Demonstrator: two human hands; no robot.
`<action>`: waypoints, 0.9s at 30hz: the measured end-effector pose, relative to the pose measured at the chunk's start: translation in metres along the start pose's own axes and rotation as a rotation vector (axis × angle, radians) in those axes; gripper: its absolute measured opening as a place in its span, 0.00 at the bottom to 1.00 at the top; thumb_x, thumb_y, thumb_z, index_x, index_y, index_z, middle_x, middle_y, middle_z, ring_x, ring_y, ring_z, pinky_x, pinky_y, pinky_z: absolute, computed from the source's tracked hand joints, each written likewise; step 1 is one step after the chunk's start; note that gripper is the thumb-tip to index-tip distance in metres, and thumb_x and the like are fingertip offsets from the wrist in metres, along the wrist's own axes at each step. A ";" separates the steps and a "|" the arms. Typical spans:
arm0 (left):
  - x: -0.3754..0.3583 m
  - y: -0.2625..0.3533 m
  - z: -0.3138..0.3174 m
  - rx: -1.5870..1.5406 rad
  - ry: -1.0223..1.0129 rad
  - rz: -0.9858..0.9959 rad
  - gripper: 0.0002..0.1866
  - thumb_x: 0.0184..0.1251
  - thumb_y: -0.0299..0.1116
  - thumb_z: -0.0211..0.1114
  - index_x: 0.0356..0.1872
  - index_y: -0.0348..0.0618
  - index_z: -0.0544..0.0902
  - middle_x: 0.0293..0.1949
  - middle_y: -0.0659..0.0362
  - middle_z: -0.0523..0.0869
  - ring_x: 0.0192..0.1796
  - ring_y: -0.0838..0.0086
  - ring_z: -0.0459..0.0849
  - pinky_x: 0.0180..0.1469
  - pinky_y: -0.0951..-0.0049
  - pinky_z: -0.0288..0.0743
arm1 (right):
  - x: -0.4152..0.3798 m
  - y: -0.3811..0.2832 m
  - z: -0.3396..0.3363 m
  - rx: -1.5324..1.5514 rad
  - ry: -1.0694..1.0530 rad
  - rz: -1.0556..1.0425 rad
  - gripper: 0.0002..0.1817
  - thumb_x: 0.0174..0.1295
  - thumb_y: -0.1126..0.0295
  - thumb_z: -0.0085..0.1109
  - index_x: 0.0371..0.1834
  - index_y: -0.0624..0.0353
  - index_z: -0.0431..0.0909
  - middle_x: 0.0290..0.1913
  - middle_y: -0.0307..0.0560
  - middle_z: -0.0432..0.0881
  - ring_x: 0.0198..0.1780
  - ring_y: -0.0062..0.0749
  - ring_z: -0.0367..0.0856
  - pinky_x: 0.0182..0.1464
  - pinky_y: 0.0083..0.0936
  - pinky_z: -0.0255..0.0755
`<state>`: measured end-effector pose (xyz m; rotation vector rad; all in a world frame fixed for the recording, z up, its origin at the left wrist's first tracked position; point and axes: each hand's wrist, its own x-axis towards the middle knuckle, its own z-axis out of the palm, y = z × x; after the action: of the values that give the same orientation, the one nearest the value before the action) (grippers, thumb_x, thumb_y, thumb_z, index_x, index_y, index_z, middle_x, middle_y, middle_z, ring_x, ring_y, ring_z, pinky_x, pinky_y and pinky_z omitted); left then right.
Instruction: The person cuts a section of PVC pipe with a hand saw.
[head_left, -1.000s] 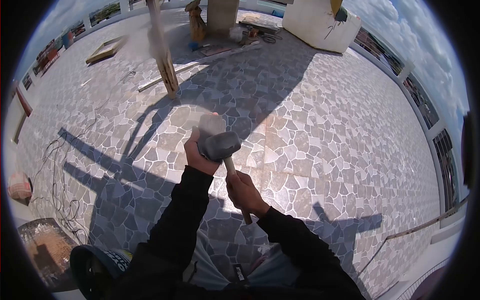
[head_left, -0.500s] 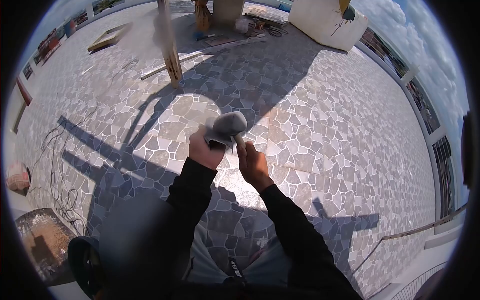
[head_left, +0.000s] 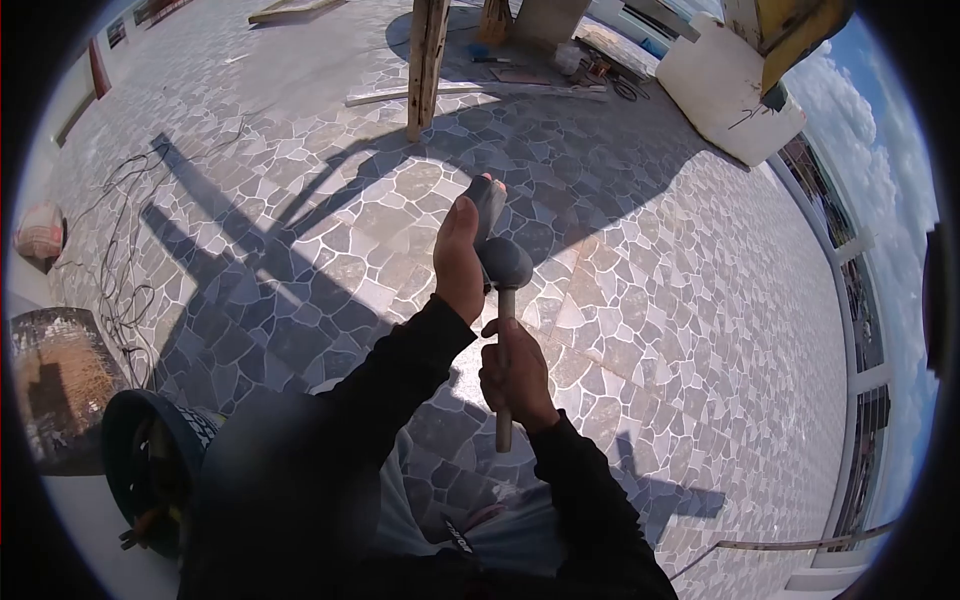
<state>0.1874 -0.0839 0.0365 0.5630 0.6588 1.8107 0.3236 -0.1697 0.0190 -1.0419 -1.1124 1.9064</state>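
Observation:
My right hand point(head_left: 520, 372) is wrapped around the pale wooden handle of a rubber mallet point(head_left: 507, 264), with the dark rounded head uppermost and the handle's end showing below the fist. Just left of the head, my left hand point(head_left: 460, 262) is raised with its thumb up, gripping a flat dark grey piece point(head_left: 487, 197). The mallet head overlaps the lower edge of this piece in the view. What the piece is I cannot tell. Both hands are above the stone-patterned tile floor point(head_left: 640, 330).
A bucket with tools point(head_left: 150, 470) stands at lower left, beside a board with sandy material point(head_left: 65, 385). Loose cables point(head_left: 125, 290) lie on the left floor. Ahead are a wooden post point(head_left: 425, 70), a plank point(head_left: 380, 96) and a large white block-shaped container point(head_left: 715, 95).
The mallet has turned upright, and its head sits lower beside the left hand. My left hand has tilted the grey piece on edge. The view has swung, shifting the surroundings right and up.

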 end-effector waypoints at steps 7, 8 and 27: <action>-0.019 -0.017 0.018 -0.252 -0.163 -0.114 0.29 0.85 0.51 0.43 0.72 0.37 0.68 0.68 0.52 0.76 0.68 0.66 0.75 0.73 0.64 0.64 | 0.010 0.009 -0.018 -0.267 0.290 -0.261 0.21 0.82 0.52 0.35 0.40 0.57 0.69 0.17 0.35 0.67 0.12 0.18 0.65 0.12 0.18 0.60; -0.010 -0.013 0.012 -0.345 -0.125 -0.176 0.29 0.85 0.51 0.44 0.71 0.38 0.69 0.65 0.53 0.78 0.66 0.65 0.77 0.71 0.61 0.67 | 0.000 0.002 -0.009 -0.245 0.227 -0.213 0.21 0.82 0.52 0.35 0.38 0.57 0.68 0.18 0.34 0.68 0.13 0.17 0.65 0.13 0.18 0.60; 0.013 -0.004 -0.018 -0.608 -0.344 -0.279 0.28 0.82 0.50 0.45 0.73 0.44 0.69 0.68 0.51 0.77 0.69 0.58 0.76 0.73 0.54 0.68 | -0.005 0.005 -0.011 0.074 -0.053 0.132 0.33 0.76 0.34 0.37 0.22 0.50 0.64 0.15 0.31 0.60 0.12 0.18 0.57 0.14 0.22 0.52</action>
<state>0.1743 -0.0732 0.0217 0.3330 -0.0584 1.4963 0.3344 -0.1724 0.0123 -1.0528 -1.0158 2.0741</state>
